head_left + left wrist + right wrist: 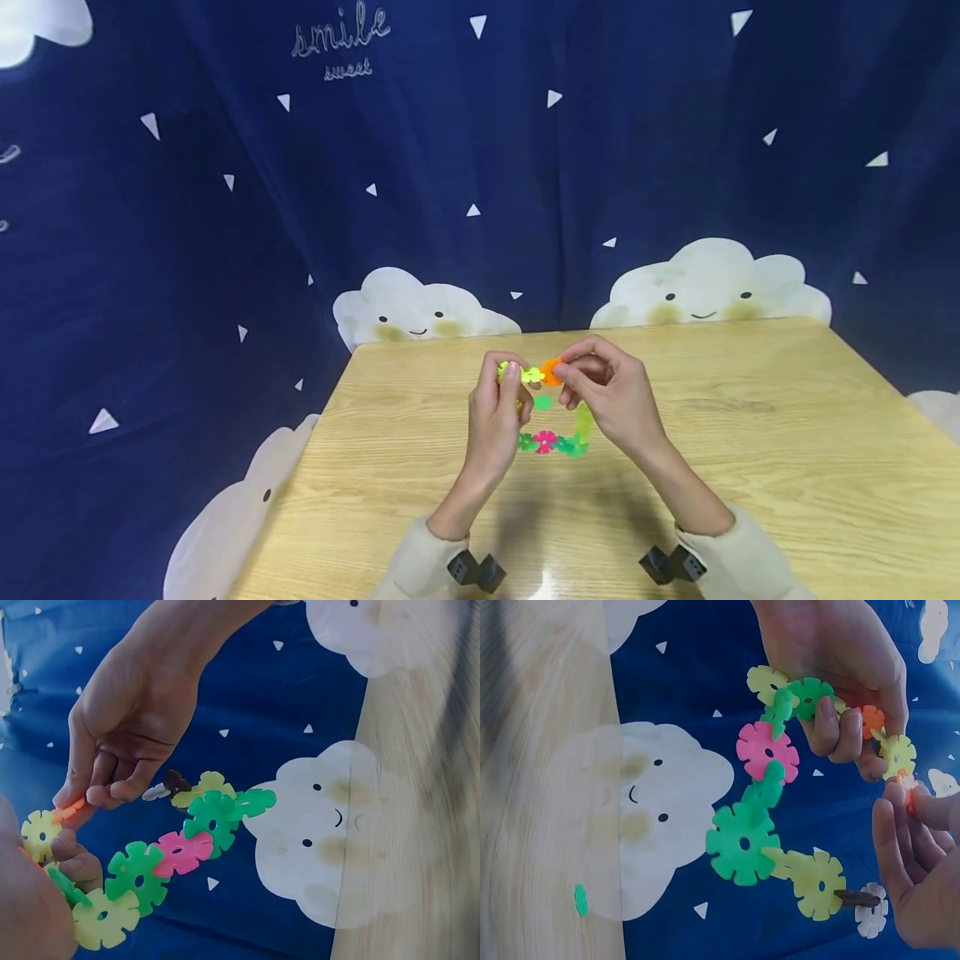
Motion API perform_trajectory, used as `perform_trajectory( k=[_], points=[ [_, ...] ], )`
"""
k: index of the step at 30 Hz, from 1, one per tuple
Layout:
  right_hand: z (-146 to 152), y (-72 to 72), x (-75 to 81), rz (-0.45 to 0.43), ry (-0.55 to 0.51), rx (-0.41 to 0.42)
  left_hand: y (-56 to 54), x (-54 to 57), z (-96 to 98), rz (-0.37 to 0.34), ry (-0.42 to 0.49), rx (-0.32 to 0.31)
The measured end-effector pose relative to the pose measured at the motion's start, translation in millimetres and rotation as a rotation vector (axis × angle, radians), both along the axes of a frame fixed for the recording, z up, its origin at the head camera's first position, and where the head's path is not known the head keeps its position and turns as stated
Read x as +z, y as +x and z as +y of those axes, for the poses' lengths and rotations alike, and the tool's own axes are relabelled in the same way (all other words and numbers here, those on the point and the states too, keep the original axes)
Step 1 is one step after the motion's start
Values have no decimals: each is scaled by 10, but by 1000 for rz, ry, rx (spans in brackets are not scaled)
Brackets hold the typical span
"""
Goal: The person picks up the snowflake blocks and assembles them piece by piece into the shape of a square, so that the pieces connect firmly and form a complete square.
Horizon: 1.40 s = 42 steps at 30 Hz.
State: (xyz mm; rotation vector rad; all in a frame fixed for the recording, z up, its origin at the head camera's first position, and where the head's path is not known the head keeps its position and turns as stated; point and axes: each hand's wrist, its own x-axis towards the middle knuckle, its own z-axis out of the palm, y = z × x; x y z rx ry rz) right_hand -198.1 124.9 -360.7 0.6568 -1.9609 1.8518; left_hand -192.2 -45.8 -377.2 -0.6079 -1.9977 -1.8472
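A chain of slotted plastic snowflake discs hangs in a loop between the two hands. My left hand [491, 417] grips one end, its thumb on a yellow disc with a green disc [808, 699] and an orange disc [870, 721] by the fingers. Between thumb and fingers, my right hand [621, 404] pinches another orange disc [552, 372], edge against a yellow disc [898, 755] at the chain's end. The hanging part runs through a pink disc [768, 752], a large green disc [744, 844] and a yellow disc [820, 885] to a brown disc [855, 898] and a white disc [871, 911].
A loose green disc [580, 899] lies on the wooden table [750, 433], beneath the hands. Behind the table hangs a dark blue curtain [450, 150] printed with clouds and triangles. A small black camera sits at each cuff.
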Motion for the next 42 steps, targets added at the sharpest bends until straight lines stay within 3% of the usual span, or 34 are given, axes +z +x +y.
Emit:
perform_trajectory(
  k=[11, 21, 32, 37, 42],
  points=[
    [-78, 38, -9, 104, -3, -96, 7, 5, 48, -6, -59, 46],
    [-213, 108, -36, 137, -19, -262, 17, -42, 133, 54, -29, 86],
    [-317, 151, -40, 302, -21, -402, 46, -39, 242, 82, 3, 142],
    [-315, 138, -53, 308, -21, -398, 48, -56, 245, 68, 1, 135],
    [-229, 109, -27, 255, -16, -301, 34, -31, 160, 73, -55, 71]
  ],
)
